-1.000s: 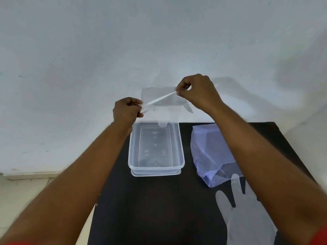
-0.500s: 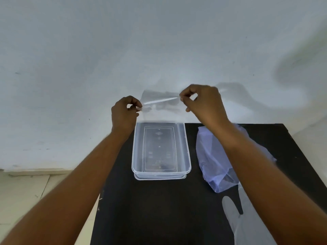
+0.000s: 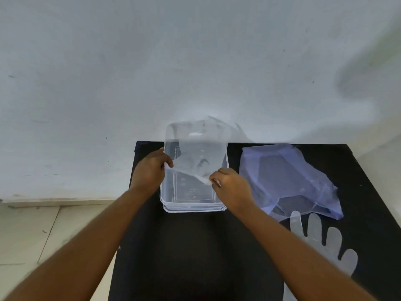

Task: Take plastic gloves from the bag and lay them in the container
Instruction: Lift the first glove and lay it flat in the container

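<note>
A thin clear plastic glove (image 3: 198, 146) is stretched flat over the far half of the clear rectangular container (image 3: 193, 208) on the black table. My left hand (image 3: 149, 170) pinches the glove's near left corner at the container's left wall. My right hand (image 3: 230, 187) pinches its near right corner over the container's right side. The pale violet plastic bag (image 3: 288, 177) lies crumpled to the right of the container. A second clear glove (image 3: 321, 242) lies flat on the table in front of the bag, partly behind my right forearm.
The black table (image 3: 186, 257) stands against a white wall (image 3: 195, 61). Pale floor tiles (image 3: 43, 231) show to the left of the table. The container appears to sit on its lid or a second tray.
Both hands have come down and toward me with the glove, from above the container's far end to over its middle. The glove now spreads flat over the container.
</note>
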